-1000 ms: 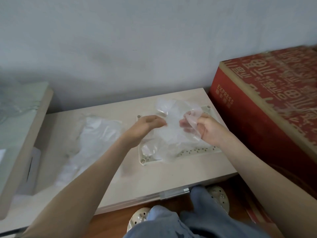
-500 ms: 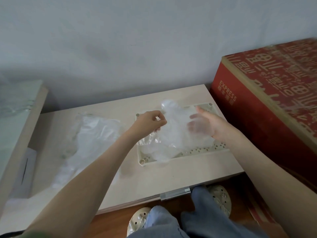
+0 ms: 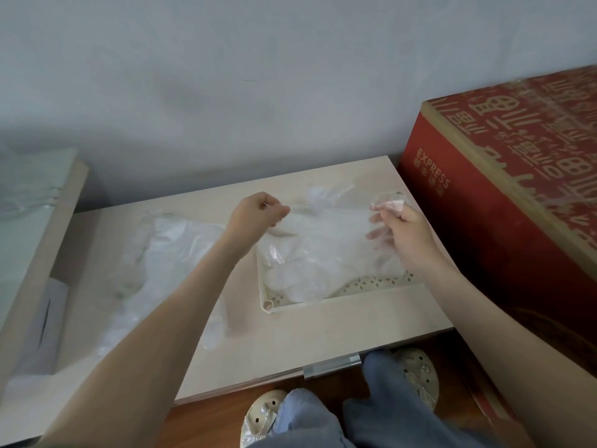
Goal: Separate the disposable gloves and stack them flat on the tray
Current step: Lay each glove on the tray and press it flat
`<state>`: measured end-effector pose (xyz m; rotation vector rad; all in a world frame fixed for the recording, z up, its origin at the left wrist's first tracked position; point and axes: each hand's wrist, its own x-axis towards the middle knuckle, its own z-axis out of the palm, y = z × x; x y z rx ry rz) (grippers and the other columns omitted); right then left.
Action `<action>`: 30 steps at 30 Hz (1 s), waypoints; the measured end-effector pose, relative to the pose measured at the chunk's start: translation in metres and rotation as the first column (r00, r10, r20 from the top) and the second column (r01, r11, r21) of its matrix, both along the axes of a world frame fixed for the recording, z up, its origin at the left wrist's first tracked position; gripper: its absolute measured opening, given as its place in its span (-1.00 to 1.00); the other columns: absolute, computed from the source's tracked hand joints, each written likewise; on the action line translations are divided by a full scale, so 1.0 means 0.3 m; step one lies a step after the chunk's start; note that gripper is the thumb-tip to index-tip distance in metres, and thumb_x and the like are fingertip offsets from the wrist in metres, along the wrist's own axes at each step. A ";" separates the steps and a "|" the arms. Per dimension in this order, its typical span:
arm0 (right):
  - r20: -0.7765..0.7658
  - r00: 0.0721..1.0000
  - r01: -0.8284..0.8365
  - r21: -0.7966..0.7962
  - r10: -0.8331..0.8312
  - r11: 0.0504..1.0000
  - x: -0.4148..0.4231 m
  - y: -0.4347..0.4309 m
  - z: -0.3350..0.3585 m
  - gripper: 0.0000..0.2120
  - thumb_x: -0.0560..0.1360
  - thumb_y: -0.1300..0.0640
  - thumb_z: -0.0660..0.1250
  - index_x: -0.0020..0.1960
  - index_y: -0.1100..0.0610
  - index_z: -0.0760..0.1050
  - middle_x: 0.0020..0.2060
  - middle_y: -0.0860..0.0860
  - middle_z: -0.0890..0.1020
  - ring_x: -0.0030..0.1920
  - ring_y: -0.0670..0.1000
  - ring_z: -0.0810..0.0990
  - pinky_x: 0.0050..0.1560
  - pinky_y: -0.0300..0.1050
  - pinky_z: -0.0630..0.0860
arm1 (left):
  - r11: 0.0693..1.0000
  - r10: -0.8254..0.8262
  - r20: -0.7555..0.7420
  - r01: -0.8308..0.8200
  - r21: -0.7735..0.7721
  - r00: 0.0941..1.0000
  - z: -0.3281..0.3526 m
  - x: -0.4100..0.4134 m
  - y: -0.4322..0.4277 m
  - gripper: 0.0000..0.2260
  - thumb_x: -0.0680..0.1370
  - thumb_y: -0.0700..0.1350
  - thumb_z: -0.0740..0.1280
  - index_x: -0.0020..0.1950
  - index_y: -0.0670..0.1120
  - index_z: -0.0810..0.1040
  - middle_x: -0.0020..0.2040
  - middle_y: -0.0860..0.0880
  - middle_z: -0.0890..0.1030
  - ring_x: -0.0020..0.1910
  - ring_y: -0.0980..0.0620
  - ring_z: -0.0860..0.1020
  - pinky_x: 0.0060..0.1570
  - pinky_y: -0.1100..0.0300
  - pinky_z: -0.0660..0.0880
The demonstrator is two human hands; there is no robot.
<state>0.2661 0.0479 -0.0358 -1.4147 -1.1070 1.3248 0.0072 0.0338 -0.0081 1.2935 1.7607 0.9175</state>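
Note:
A clear plastic disposable glove [image 3: 329, 240] is stretched between my two hands just above the cream perforated tray [image 3: 371, 291]. My left hand [image 3: 258, 215] pinches the glove's left edge with closed fingers. My right hand [image 3: 400, 227] pinches its right edge, with crumpled film sticking up past the fingertips. More clear gloves lie in the tray under the held one, covering most of its floor. A loose heap of clear gloves [image 3: 168, 253] rests on the low beige table [image 3: 290, 344] to the left of the tray.
A big red cardboard box [image 3: 504, 221] stands tight against the table's right side. A raised beige shelf edge [image 3: 42, 247] borders the left, with white paper below it. The grey wall is right behind the table. My knees and shoes are under the front edge.
My hands have moved apart, spreading the glove wide over the tray. A second ago they were close together with the glove bunched between them.

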 end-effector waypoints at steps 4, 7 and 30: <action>0.064 0.995 0.076 -0.070 -0.072 0.995 -0.018 -0.010 -0.036 -0.78 0.64 0.24 0.12 0.02 0.15 0.56 -0.13 0.10 0.56 -0.54 -0.10 0.49 -0.50 -0.24 0.41 | 0.972 0.226 -0.222 -0.205 0.112 0.949 -0.020 0.008 -0.001 -0.84 0.54 -0.12 0.32 0.07 -0.14 0.47 0.00 -0.01 0.53 0.07 -0.05 0.49 0.12 0.03 0.43; 0.128 0.986 0.124 -0.122 -0.108 0.985 -0.021 -0.014 -0.060 -0.76 0.62 0.25 0.11 -0.02 0.10 0.55 -0.14 0.11 0.60 -0.62 -0.13 0.37 -0.48 -0.20 0.40 | 0.956 0.209 -0.393 -0.103 0.274 0.895 -0.035 0.051 -0.019 -0.75 0.55 -0.11 0.28 0.21 -0.13 0.45 0.17 -0.07 0.49 0.21 -0.09 0.41 0.24 0.04 0.28; -0.056 0.990 0.106 -0.269 -0.126 0.957 -0.105 -0.014 0.063 -0.76 0.58 0.36 0.12 -0.11 0.15 0.50 -0.31 0.07 0.45 -0.64 -0.12 0.22 -0.64 -0.29 0.17 | 0.870 -0.288 -0.771 0.491 0.035 0.567 -0.053 0.255 -0.148 -0.44 0.50 -0.30 0.14 0.51 -0.07 0.21 0.53 -0.07 0.19 0.53 -0.01 0.10 0.49 0.00 -0.17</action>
